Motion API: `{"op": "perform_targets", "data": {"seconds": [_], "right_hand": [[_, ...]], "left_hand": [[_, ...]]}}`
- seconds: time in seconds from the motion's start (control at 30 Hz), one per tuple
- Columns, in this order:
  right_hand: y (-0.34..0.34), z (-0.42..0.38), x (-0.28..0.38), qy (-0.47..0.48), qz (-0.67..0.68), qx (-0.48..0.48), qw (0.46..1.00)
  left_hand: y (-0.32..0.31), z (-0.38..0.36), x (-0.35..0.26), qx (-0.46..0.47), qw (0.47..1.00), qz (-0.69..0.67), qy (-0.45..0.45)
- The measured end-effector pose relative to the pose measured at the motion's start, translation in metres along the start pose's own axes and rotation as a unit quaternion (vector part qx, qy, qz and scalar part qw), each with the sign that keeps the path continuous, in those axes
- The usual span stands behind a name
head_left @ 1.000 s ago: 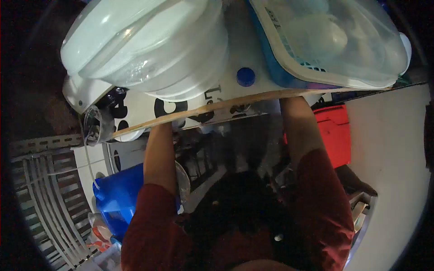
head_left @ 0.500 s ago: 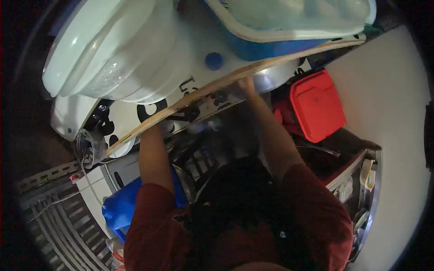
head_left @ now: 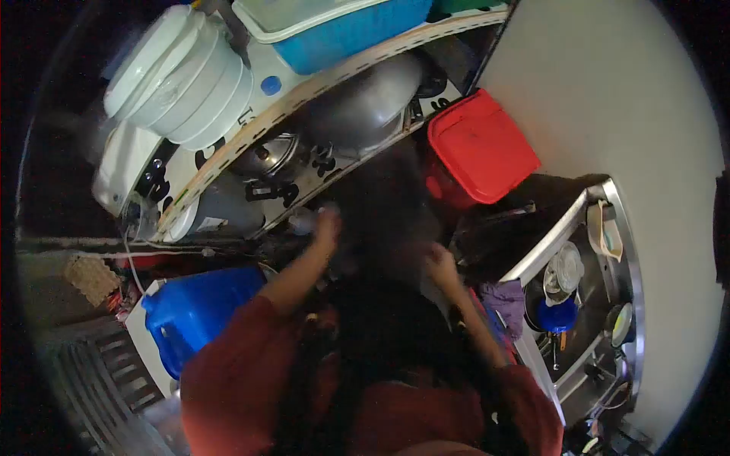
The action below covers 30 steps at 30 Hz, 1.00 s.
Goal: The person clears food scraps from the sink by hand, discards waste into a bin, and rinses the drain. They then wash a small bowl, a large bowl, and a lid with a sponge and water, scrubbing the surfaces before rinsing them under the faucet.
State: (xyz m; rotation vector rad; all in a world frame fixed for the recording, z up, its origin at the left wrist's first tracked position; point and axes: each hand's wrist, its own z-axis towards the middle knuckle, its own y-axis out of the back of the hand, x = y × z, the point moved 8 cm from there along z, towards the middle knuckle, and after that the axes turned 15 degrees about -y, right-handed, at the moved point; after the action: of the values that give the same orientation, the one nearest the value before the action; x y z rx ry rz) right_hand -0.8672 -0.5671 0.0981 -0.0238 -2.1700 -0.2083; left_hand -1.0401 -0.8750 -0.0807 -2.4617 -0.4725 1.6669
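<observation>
My left hand (head_left: 327, 228) is raised in front of the lower shelf, close to a small whitish item (head_left: 303, 220); I cannot make out whether they touch. Lower and to the right, my right hand (head_left: 441, 267) hangs over a dark area between shelf and sink. Blur and shadow smear the fingers of both hands. On the lower shelf, beyond my hands, lie a large metal wok or bowl (head_left: 372, 99) and a lidded metal pot (head_left: 275, 156).
White stacked tubs (head_left: 186, 83) and a blue bin (head_left: 350, 38) stand on the upper shelf. A red lidded container (head_left: 487, 148) sits to the right, above a metal sink (head_left: 551, 228) holding dishes. At left is a blue jerrycan (head_left: 201, 308).
Both hands have come away from the shelf and down towards my body. The view has shifted, so the lower shelf's cookware and the sink show more fully.
</observation>
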Motion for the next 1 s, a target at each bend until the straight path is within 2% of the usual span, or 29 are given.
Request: {"op": "perform_targets", "data": {"seconds": [0.03,0.07,0.13,0.17,0.2,0.23,0.27,0.3,0.33,0.37,0.4,0.43,0.47,0.5,0.57,0.6,0.67,0.7,0.77,0.8,0.87,0.9,0.97,1.0], "right_hand": [[0.035,-0.020,-0.015,0.065,0.000,-0.069,0.995],[0.069,-0.046,-0.031,0.128,0.002,-0.140,0.982],[0.133,-0.115,-0.066,0.161,0.067,-0.210,0.962],[0.164,-0.152,-0.095,0.143,0.123,-0.263,0.946],[0.191,-0.192,-0.123,0.129,0.120,-0.308,0.935],[0.219,-0.234,-0.154,0.109,0.120,-0.359,0.919],[0.247,-0.279,-0.189,0.095,0.080,-0.425,0.896],[0.276,-0.312,-0.260,0.037,0.089,-0.468,0.878],[0.299,-0.364,-0.290,0.010,0.039,-0.531,0.846],[0.317,-0.412,-0.335,-0.051,0.095,-0.550,0.828],[0.331,-0.468,-0.357,-0.009,0.077,-0.620,0.780],[0.340,-0.527,-0.376,-0.061,0.102,-0.661,0.741],[0.345,-0.580,-0.399,-0.090,0.151,-0.700,0.692],[0.344,-0.622,-0.470,-0.115,0.227,-0.694,0.674],[0.329,-0.690,-0.498,-0.129,0.301,-0.703,0.632],[0.321,-0.712,-0.523,-0.136,0.308,-0.710,0.619],[0.296,-0.743,-0.575,-0.327,0.126,-0.680,0.645],[0.284,-0.749,-0.588,-0.337,0.135,-0.683,0.633],[0.256,-0.749,-0.621,-0.482,0.112,-0.583,0.645],[0.250,-0.739,-0.601,-0.488,0.188,-0.534,0.665],[0.225,-0.719,-0.636,-0.483,0.225,-0.504,0.680],[0.221,-0.718,-0.636,-0.488,0.227,-0.506,0.674],[0.230,-0.699,-0.628,-0.497,0.143,-0.466,0.718],[0.243,-0.698,-0.623,-0.499,0.144,-0.468,0.715]], "left_hand": [[-0.053,-0.053,-0.004,-0.032,0.996,0.060,0.048],[-0.099,-0.075,0.008,0.073,0.987,0.142,-0.014],[-0.206,-0.151,-0.007,0.175,0.953,0.189,-0.158],[-0.253,-0.189,-0.019,0.211,0.925,0.218,-0.230],[-0.301,-0.219,-0.019,0.254,0.889,0.242,-0.295],[-0.345,-0.246,-0.015,0.297,0.822,0.230,-0.427],[-0.387,-0.293,-0.025,0.335,0.813,0.200,-0.433],[-0.427,-0.334,-0.027,0.386,0.695,0.235,-0.559],[-0.458,-0.368,-0.017,0.411,0.704,0.198,-0.544],[-0.490,-0.404,-0.004,0.443,0.703,0.216,-0.513],[-0.519,-0.429,0.018,0.503,0.635,0.213,-0.546],[-0.542,-0.457,0.044,0.546,0.604,0.219,-0.537],[-0.563,-0.504,0.056,0.590,0.516,0.269,-0.559],[-0.578,-0.545,0.067,0.629,0.440,0.297,-0.569],[-0.591,-0.598,0.097,0.678,0.460,0.267,-0.508],[-0.592,-0.620,0.109,0.690,0.450,0.261,-0.503],[-0.597,-0.653,0.136,0.738,0.395,0.250,-0.487],[-0.604,-0.666,0.146,0.749,0.385,0.244,-0.480],[-0.612,-0.689,0.171,0.781,0.360,0.207,-0.467],[-0.616,-0.696,0.187,0.788,0.351,0.189,-0.469],[-0.630,-0.716,0.205,0.802,0.346,0.169,-0.457],[-0.636,-0.725,0.212,0.808,0.345,0.157,-0.452],[-0.651,-0.742,0.229,0.815,0.352,0.116,-0.445],[-0.661,-0.751,0.246,0.832,0.358,0.152,-0.396]]}}
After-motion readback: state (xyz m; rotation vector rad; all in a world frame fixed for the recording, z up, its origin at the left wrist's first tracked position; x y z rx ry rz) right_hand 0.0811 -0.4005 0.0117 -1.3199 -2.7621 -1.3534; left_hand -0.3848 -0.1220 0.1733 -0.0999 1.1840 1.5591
